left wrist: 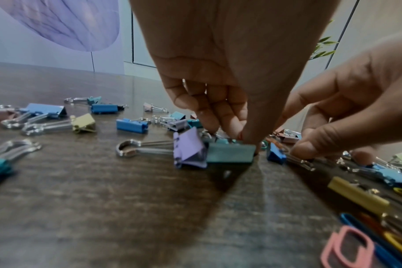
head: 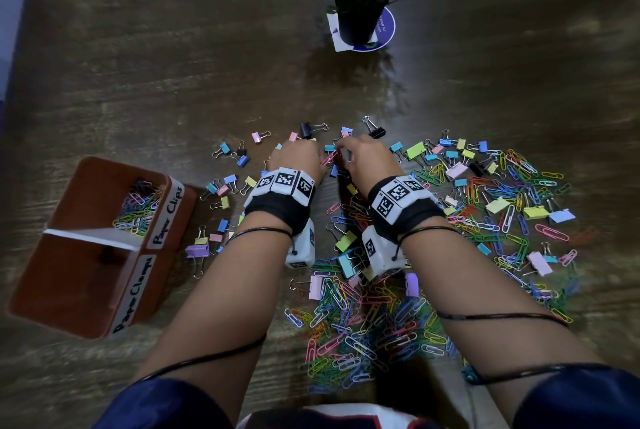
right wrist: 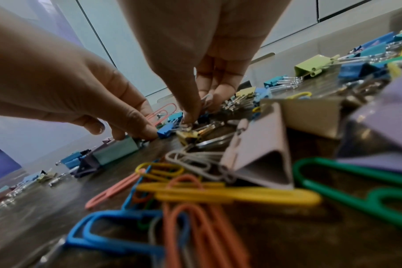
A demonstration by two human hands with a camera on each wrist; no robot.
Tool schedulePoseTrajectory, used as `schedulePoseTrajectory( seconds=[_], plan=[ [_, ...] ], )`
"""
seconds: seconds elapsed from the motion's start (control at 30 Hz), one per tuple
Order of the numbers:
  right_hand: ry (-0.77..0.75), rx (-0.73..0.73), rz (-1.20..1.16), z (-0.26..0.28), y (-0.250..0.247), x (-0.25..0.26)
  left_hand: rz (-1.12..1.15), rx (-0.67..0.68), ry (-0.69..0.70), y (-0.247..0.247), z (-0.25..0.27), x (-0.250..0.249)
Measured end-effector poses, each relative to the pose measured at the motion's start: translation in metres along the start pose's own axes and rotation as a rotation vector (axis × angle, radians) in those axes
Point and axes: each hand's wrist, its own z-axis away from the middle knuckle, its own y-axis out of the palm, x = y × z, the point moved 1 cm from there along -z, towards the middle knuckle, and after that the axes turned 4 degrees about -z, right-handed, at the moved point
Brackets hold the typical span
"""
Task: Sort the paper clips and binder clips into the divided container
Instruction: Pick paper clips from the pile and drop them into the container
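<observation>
Hands close together over scattered clips mid-table. Left hand (head: 297, 158) fingertips down on teal binder clip (left wrist: 230, 153), touching lilac binder clip (left wrist: 189, 150). Right hand (head: 369, 160) thumb + fingers pinched, prob. on white paper clip (right wrist: 206, 100); blurry. Divided container (head: 88, 245) at left, paper clips in far compartment.

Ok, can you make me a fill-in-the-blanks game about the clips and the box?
1. In the box, the part holding paper clips is labelled "Paper ____".
2. The part labelled "Paper Clamps" holds ____ clips so far.
3. The green thing standing on the far side of the table is a potted ____.
4. The two black binder clips lie ____ the hands, toward the pot.

Missing words: Clips; no; plant; beyond
</observation>
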Motion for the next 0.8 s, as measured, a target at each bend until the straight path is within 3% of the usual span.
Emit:
schedulePoseTrajectory(
  seconds=[0.13,0.37,0.57,0.7,0.8],
  plan=[
    [-0.030,0.011,0.034,0.000,0.002,0.001,0.074,-0.034,-0.023,-0.002,0.007,0.008],
    [-0.063,0.038,0.033,0.002,-0.005,0.000,0.385,-0.211,-0.109,-0.028,0.034,0.045],
    [-0.051,0.009,0.049,0.008,-0.007,0.005,0.489,-0.352,-0.144,-0.044,0.073,0.070],
    [0.011,-0.056,-0.010,0.010,-0.006,0.012,0.521,-0.474,-0.184,-0.056,0.104,0.094],
    [0.219,-0.163,-0.198,0.010,-0.004,0.008,0.493,-0.579,-0.258,-0.068,0.127,0.122]
  ],
)
